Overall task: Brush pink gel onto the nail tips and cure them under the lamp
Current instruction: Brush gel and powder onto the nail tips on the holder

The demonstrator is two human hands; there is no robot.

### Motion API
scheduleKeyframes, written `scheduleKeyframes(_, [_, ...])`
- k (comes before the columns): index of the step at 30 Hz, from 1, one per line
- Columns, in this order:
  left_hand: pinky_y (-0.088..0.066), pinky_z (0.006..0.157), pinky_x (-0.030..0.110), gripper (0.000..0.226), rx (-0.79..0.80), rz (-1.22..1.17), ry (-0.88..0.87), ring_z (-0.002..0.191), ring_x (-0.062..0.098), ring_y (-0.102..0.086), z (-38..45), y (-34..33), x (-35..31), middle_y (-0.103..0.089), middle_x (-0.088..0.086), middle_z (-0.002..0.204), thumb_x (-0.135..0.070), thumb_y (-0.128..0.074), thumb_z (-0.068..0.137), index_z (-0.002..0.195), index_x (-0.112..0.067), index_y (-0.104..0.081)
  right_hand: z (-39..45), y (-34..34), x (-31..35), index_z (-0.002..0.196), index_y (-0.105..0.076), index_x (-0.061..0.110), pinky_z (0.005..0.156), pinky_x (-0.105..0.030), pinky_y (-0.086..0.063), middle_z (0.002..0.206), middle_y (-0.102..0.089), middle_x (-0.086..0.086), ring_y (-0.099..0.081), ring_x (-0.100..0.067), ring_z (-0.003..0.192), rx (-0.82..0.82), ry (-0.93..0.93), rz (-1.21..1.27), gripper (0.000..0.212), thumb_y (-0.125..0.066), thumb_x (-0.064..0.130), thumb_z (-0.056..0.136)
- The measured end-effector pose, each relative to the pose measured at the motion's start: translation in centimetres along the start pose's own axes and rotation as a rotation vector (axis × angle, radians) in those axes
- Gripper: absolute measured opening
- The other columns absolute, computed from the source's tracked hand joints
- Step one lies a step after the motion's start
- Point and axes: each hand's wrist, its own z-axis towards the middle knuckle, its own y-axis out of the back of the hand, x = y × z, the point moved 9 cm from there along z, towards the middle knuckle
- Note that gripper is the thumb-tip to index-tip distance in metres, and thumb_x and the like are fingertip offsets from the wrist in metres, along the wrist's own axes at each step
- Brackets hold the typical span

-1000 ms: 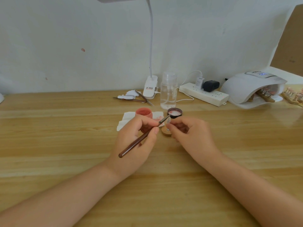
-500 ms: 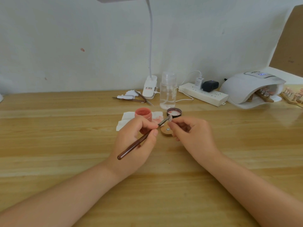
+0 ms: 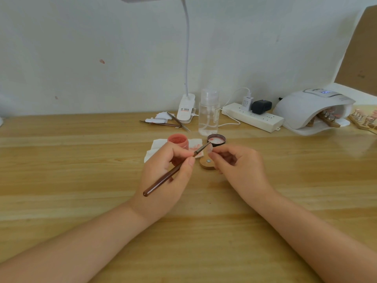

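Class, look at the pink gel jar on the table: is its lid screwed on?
No: the pink gel jar stands open on the white tissue, its pink contents showing, beyond the left hand holding the brush.

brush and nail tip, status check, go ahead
Left hand holds brush. Right hand pinches nail tip, brush end at it. Curing lamp far right, path unobstructed.

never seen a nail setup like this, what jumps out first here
At the centre of the wooden desk, the left hand holds a brown brush whose tip meets a clear nail tip pinched by the right hand. Just behind sit an open pink gel pot and its dark lid. At far right, a white curing lamp shelters nail tips on stands.
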Motion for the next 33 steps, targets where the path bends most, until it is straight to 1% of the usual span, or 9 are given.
scheduleKeyframes(3, [-0.040, 0.080, 0.003, 0.019, 0.023, -0.001, 0.033, 0.098, -0.010, -0.059, 0.0, -0.4, 0.4, -0.064, -0.034, 0.098, -0.016, -0.060, 0.086, 0.088, -0.035, -0.058, -0.1, 0.1, 0.1, 0.087, -0.075, 0.022, 0.097, -0.055, -0.041, 0.066, -0.067, 0.013, -0.060, -0.003, 0.063, -0.017, 0.012, 0.001, 0.006, -0.072, 0.020, 0.083])
scheduleKeyframes(6, [-0.041, 0.080, 0.004, 0.020, 0.032, 0.015, 0.002, 0.097, -0.009, -0.060, 0.0, -0.4, 0.2, -0.066, -0.024, 0.092, -0.012, -0.061, 0.084, 0.088, -0.031, -0.060, -0.1, 0.2, 0.1, 0.087, -0.075, 0.023, 0.099, -0.058, -0.038, 0.068, -0.068, 0.012, -0.061, -0.004, 0.065, -0.022, 0.011, -0.018, 0.005, -0.071, 0.021, 0.083])
scheduleKeyframes(11, [-0.040, 0.067, 0.008, 0.004, 0.045, 0.013, -0.037, 0.071, 0.002, -0.055, -0.1, -0.2, -0.3, -0.059, -0.006, 0.073, -0.021, -0.055, 0.081, 0.079, -0.020, -0.058, 0.0, 0.2, -0.2, 0.087, -0.075, 0.021, 0.101, -0.059, -0.036, 0.067, -0.066, 0.012, -0.060, -0.006, 0.065, -0.010, -0.007, -0.024, 0.006, -0.069, 0.022, 0.085])
scheduleKeyframes(15, [-0.039, 0.067, 0.006, 0.005, 0.021, -0.009, -0.060, 0.071, 0.000, -0.053, -0.2, 0.2, -0.6, -0.059, -0.001, 0.078, -0.023, -0.051, 0.081, 0.080, -0.026, -0.055, 0.1, 0.2, -0.3, 0.088, -0.075, 0.020, 0.100, -0.055, -0.038, 0.068, -0.067, 0.012, -0.062, -0.007, 0.068, -0.011, -0.010, -0.015, 0.006, -0.069, 0.022, 0.084])
scheduleKeyframes(17, [-0.041, 0.068, 0.007, 0.005, -0.005, -0.025, -0.002, 0.075, 0.002, -0.058, 0.0, 0.3, 0.1, -0.063, -0.004, 0.082, -0.029, -0.053, 0.083, 0.082, -0.031, -0.057, 0.1, 0.1, -0.3, 0.088, -0.075, 0.021, 0.101, -0.056, -0.038, 0.069, -0.068, 0.011, -0.065, -0.009, 0.071, -0.008, -0.013, -0.010, 0.007, -0.070, 0.023, 0.084])
scheduleKeyframes(21, [-0.052, 0.076, 0.029, 0.004, -0.024, -0.134, 0.155, 0.089, 0.016, -0.066, 0.1, 0.2, 1.8, -0.068, -0.002, 0.086, -0.040, -0.057, 0.082, 0.083, -0.037, -0.060, 0.0, -0.1, -0.1, 0.088, -0.075, 0.025, 0.099, -0.055, -0.039, 0.068, -0.069, 0.011, -0.066, -0.009, 0.072, -0.005, -0.002, 0.002, 0.006, -0.070, 0.025, 0.084])
scheduleKeyframes(25, [-0.048, 0.071, 0.017, 0.009, 0.001, -0.167, 0.126, 0.079, 0.001, -0.064, 0.1, 0.0, 1.5, -0.067, -0.011, 0.075, -0.026, -0.059, 0.086, 0.076, -0.027, -0.058, -0.1, -0.1, -0.1, 0.087, -0.075, 0.024, 0.096, -0.053, -0.043, 0.065, -0.069, 0.009, -0.066, -0.007, 0.068, 0.007, 0.001, 0.014, 0.006, -0.070, 0.026, 0.085])
scheduleKeyframes(28, [-0.048, 0.066, 0.021, 0.011, -0.005, -0.185, 0.116, 0.068, 0.017, -0.058, 0.0, 0.1, 1.4, -0.064, -0.001, 0.070, -0.032, -0.053, 0.080, 0.074, -0.024, -0.056, -0.1, -0.1, -0.2, 0.087, -0.074, 0.022, 0.088, -0.045, -0.050, 0.065, -0.069, 0.005, -0.065, -0.007, 0.066, 0.012, -0.013, 0.027, 0.005, -0.070, 0.021, 0.085])
scheduleKeyframes(33, [-0.046, 0.071, 0.021, 0.011, -0.024, -0.191, 0.110, 0.074, 0.010, -0.059, 0.0, 0.4, 1.5, -0.063, 0.003, 0.073, -0.033, -0.052, 0.082, 0.077, -0.024, -0.056, 0.0, -0.1, -0.1, 0.091, -0.075, 0.015, 0.082, -0.042, -0.052, 0.069, -0.068, 0.008, -0.065, -0.010, 0.069, 0.008, -0.009, 0.013, 0.008, -0.070, 0.018, 0.085])
